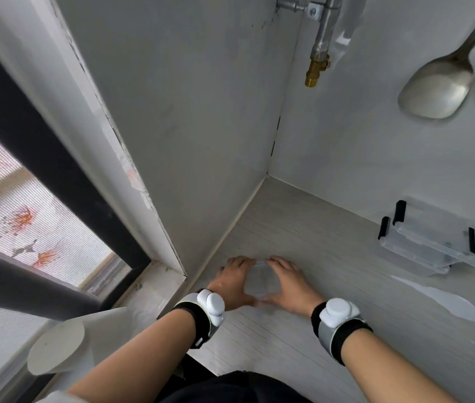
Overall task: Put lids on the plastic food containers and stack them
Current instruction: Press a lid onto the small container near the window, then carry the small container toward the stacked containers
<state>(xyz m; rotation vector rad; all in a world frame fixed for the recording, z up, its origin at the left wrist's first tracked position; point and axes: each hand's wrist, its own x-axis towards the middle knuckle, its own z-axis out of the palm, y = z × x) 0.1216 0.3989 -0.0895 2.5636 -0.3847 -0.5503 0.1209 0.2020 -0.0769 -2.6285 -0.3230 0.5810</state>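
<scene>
Container position: a small clear plastic container sits on the pale wood-grain counter near the wall corner, directly between the two hands.
Left hand: the left hand wraps the container's 9 o'clock side, fingers curled over its far edge and thumb along its near edge, touching it.
Right hand: the right hand wraps the 3 o'clock side the same way, fingers curled at the far edge, thumb at the near corner.
Grip: both hands are closed around the container; how hard they press cannot be told.
Container look: translucent, roughly square with rounded corners, blurred; whether a lid is already on it cannot be told.
Stack: at 2 o'clock from the hands, well apart, two lidded clear containers with black clips lie stacked against the wall.
Wrists: each wrist carries a black band with a white device.
</scene>
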